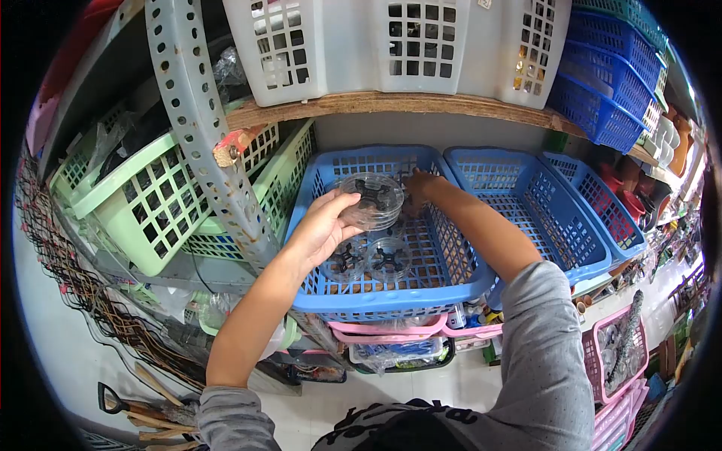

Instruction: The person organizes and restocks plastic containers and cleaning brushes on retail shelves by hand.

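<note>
Left hand (323,223): grip closed around clear round containers (370,203), stacked above the blue basket (391,302); others (389,260) lie inside. Right hand (426,185): at the basket's far side, grip indeterminable. Sound handling calls for a level stack, rims aligned and lightly pinched.

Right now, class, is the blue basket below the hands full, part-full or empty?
Part-full: the basket has a few clear dishes in it, while much of its floor shows bare.
</note>
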Demonstrator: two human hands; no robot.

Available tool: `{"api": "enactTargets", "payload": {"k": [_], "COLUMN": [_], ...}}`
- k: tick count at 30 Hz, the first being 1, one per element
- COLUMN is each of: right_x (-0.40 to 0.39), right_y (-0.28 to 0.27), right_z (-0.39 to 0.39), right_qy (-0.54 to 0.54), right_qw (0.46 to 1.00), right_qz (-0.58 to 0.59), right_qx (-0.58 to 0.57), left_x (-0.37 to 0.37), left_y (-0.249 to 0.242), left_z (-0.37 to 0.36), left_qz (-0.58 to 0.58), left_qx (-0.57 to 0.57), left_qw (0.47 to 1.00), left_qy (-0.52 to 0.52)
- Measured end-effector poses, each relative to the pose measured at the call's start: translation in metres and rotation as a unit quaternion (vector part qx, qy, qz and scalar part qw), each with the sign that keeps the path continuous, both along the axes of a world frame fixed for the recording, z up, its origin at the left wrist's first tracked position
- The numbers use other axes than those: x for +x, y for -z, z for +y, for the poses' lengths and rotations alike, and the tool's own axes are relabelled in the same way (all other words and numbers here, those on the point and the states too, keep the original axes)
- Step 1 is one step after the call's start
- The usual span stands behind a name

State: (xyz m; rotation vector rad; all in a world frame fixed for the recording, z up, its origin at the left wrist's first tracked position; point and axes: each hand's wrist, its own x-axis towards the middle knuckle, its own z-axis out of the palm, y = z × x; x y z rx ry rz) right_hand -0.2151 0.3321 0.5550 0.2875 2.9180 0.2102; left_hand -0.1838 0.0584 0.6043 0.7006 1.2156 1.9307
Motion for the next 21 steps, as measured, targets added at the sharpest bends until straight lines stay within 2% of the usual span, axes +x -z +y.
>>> {"api": "enactTargets", "payload": {"k": [2,6,8,12,14,21], "right_x": [-0.011,0.001,0.017,0.008,-0.004,0.0], "right_y": [0.007,-0.001,-0.009,0.005,0.011,0.002], "right_z": [0.008,-0.006,-0.014,-0.003,0.009,0.003], "right_qy": [-0.072,-0.034,-0.013,-0.002,-0.109,-0.066], "right_qw": [0.992,0.99,0.999,0.999,0.987,0.991], "right_qz": [-0.082,-0.092,0.0,0.034,-0.066,0.024], "right_qx": [0.071,0.105,0.047,0.017,0.096,0.118], "left_x": [0.0,0.003,0.003,0.003,0.004,0.003], "left_y": [-0.001,-0.003,-0.002,-0.002,-0.002,-0.001], "left_z": [0.0,0.0,0.0,0.0,0.0,0.0], "left_qz": [0.003,0.007,0.007,0.008,0.007,-0.001], "left_qx": [-0.006,-0.013,-0.01,-0.009,-0.012,-0.001], "left_qw": [1.0,1.0,1.0,1.0,1.0,1.0], "left_qy": [-0.001,-0.003,-0.009,-0.004,-0.015,-0.027]}}
